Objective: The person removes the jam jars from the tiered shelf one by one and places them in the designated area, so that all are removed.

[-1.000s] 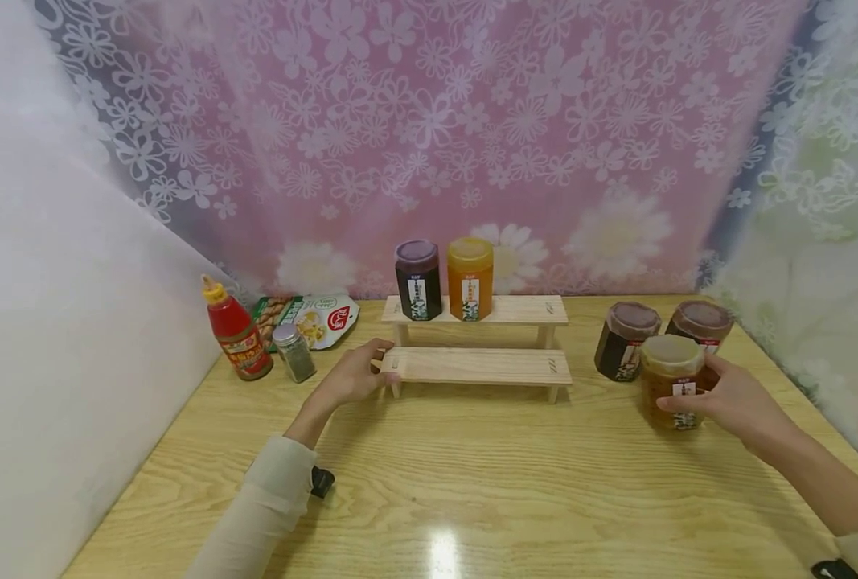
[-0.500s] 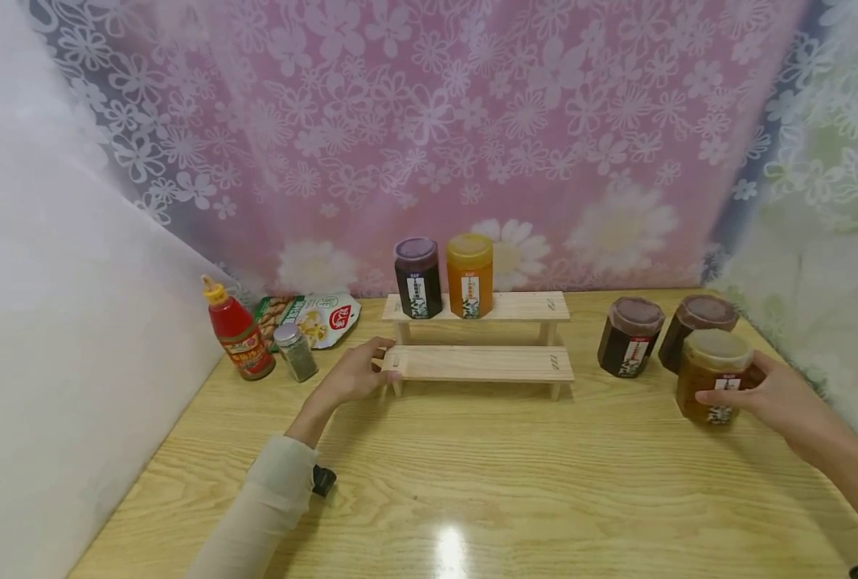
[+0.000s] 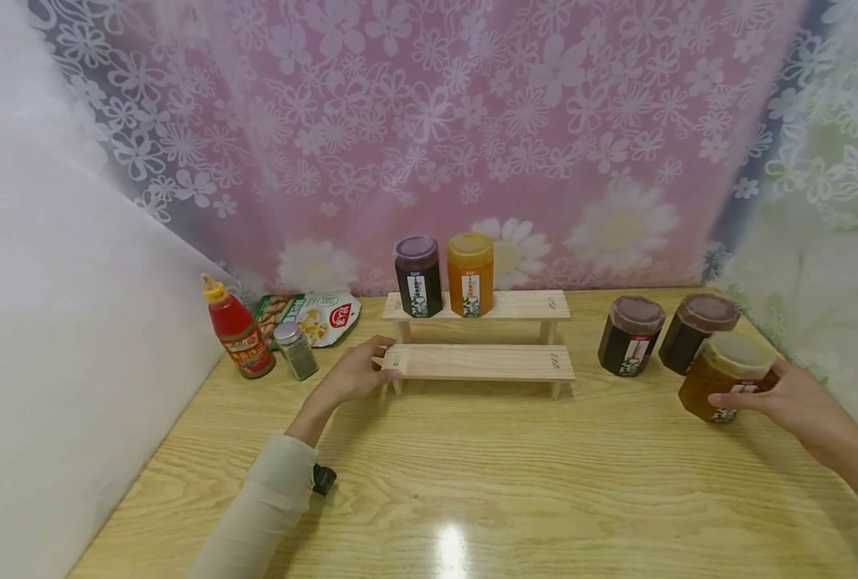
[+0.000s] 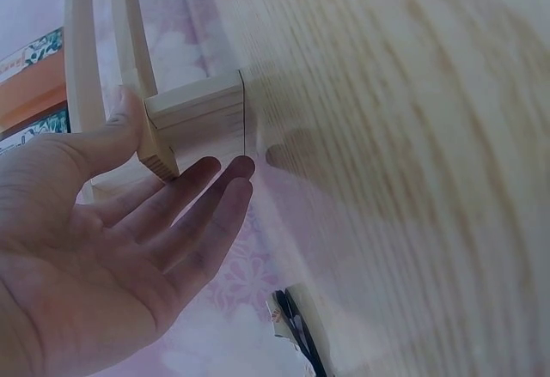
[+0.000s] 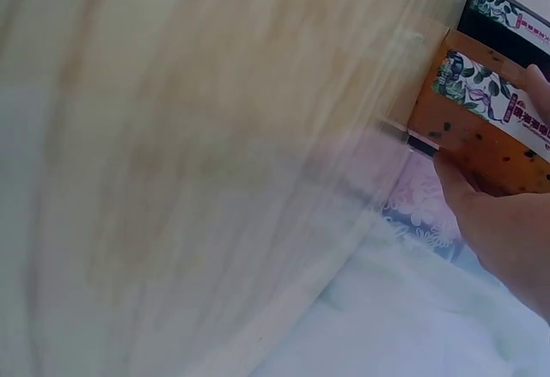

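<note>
At the right of the table my right hand (image 3: 798, 402) grips an amber jam jar (image 3: 721, 378) with a yellowish lid. The jar leans to the right; whether its base touches the table I cannot tell. In the right wrist view dark specks show in the amber jar (image 5: 481, 128). Behind it stand two dark jam jars (image 3: 630, 338) (image 3: 689, 330). My left hand (image 3: 352, 370) pinches the left end of the two-step wooden rack (image 3: 479, 363); the left wrist view shows the thumb (image 4: 127, 119) against the wood. On the upper step stand a purple-lidded jar (image 3: 419, 277) and an orange jar (image 3: 471, 277).
Left of the rack stand a red sauce bottle (image 3: 240, 334) and a small spice shaker (image 3: 296, 354), in front of a green and white food packet (image 3: 320, 318). A flowered curtain (image 3: 429, 145) hangs behind the table, and a white wall (image 3: 74, 305) bounds the left side.
My right hand has moved the amber jar to the right, away from the nearer dark jar, and tilted it rightward. The left hand has stayed at the rack's end.
</note>
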`<state>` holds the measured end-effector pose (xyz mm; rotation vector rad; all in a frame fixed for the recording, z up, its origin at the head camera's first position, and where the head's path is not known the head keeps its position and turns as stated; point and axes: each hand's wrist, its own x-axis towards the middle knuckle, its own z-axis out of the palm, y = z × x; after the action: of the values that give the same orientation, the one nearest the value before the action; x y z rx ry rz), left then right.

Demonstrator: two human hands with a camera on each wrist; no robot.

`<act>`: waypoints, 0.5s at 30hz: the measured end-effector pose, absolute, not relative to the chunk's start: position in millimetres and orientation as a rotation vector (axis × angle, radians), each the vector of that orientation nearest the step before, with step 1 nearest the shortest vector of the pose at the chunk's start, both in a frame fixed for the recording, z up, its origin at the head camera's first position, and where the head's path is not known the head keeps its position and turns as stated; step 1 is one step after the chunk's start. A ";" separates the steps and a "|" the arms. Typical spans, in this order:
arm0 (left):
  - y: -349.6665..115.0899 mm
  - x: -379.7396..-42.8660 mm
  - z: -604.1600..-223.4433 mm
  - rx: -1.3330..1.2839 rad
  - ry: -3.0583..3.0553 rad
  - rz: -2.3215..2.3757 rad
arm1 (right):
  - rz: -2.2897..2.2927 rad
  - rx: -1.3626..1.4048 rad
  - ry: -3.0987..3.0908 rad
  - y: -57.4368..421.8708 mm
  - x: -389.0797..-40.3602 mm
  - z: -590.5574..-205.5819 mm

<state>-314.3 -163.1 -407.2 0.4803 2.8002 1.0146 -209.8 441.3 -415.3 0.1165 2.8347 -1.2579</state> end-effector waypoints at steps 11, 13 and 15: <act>-161.8 -314.3 -404.8 0.477 2.796 1.016 | -1.313 0.078 2.806 445.1 -208.5 -418.1; -161.8 -314.2 -404.5 0.478 2.799 1.008 | -1.357 0.036 2.773 446.3 -208.9 -420.9; -162.0 -314.1 -404.8 0.478 2.801 1.003 | -1.369 0.007 2.754 447.3 -209.5 -423.3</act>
<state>-314.1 -162.0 -404.8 0.4779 2.8007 1.0032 -209.5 447.3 -423.3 0.0067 2.7536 -1.3688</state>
